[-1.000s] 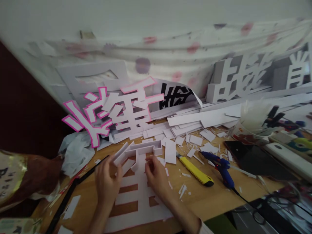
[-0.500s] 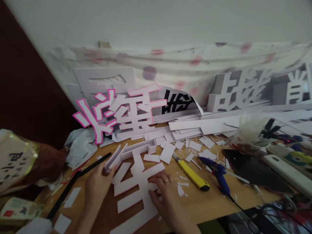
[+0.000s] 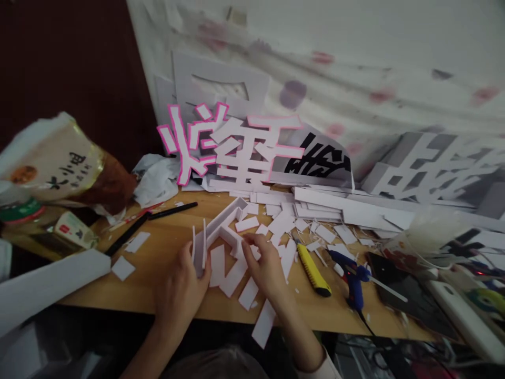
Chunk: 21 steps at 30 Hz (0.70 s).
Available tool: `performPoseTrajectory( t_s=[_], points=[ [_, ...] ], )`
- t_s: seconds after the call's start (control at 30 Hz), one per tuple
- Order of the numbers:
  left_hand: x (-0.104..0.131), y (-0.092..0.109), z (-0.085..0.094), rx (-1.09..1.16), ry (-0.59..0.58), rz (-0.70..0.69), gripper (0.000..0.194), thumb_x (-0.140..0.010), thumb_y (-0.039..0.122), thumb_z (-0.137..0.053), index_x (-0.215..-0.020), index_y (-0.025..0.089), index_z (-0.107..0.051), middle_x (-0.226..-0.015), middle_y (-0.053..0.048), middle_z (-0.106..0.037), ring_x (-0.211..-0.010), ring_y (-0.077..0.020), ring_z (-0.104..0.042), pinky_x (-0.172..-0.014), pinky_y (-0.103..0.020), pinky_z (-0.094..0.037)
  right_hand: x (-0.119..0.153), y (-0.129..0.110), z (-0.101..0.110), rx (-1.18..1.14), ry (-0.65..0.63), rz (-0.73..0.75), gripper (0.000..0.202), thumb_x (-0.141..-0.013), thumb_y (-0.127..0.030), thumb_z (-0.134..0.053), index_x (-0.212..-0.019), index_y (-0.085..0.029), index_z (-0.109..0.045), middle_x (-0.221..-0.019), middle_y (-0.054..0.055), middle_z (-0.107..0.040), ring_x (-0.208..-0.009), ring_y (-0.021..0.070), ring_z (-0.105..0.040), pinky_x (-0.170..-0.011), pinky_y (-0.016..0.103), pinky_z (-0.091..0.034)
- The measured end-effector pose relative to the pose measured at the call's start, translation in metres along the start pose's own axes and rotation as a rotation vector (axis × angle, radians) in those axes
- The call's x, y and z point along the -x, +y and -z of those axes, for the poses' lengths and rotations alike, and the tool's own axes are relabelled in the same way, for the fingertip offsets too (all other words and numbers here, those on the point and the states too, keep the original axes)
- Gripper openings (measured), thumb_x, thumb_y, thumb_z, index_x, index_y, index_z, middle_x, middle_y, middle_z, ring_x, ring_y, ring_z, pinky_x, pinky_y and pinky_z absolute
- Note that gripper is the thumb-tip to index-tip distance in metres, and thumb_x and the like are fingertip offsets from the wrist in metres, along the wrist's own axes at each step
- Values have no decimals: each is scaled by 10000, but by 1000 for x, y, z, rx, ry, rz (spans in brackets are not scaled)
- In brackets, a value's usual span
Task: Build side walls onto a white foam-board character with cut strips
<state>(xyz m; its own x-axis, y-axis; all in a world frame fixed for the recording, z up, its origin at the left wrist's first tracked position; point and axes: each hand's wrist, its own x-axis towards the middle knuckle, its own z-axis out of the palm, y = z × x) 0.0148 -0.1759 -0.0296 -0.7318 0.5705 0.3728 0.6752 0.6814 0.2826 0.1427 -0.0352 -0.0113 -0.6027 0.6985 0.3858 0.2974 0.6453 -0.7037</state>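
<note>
My left hand, closed, grips the near left end of a white foam-board piece with upright side walls, like part of a raised letter. My right hand has its thumb and fingers curled at the right end of the same piece, pinching its wall. Beneath lies a flat white cut-out character with thin pink edges, partly hidden by both hands. One of its strokes hangs past the table's front edge.
Right of my hands lie a yellow utility knife and a blue glue gun. White scraps cover the table's middle. Pink-edged characters lean at the back. A snack bag and bottle stand left.
The walled piece has been lifted and brought to between my hands. My right hand has left the flat character and moved to the piece's right end. The view has turned left.
</note>
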Motion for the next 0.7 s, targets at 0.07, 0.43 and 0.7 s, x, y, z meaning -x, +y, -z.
performPoseTrajectory(
  t_s=[0.07, 0.43, 0.7],
  points=[
    [-1, -5, 7, 45, -49, -65, 583, -870, 589, -562, -1252, 149, -578, -856, -113, -744, -672, -282, -684, -535, -325, -406, -1, 4, -4, 25, -9, 7, 225, -969, -338, -519, -1107, -202, -633, -1020, 91, -688, -892, 223, -646, -819, 386, -513],
    [-106, 18, -6, 338, -259, -619, 186, -924, 320, -608, -967, 335, -788, -1287, -70, -618, -1247, -330, -454, -1036, -538, -346, 9, 24, -17, 161, 4, 283, 418, -926, -276, -571, -1332, -191, -519, -1090, 110, -669, -1006, 267, -593, -886, 455, -504],
    [-103, 20, -31, 362, -322, -573, 216, -947, 325, -572, -944, 346, -786, -1306, -64, -613, -1241, -328, -441, -1006, -554, -328, 10, 28, -16, 177, -84, 341, 477, -922, -230, -554, -1396, -243, -511, -1164, 97, -692, -1026, 270, -607, -904, 478, -508]
  ],
)
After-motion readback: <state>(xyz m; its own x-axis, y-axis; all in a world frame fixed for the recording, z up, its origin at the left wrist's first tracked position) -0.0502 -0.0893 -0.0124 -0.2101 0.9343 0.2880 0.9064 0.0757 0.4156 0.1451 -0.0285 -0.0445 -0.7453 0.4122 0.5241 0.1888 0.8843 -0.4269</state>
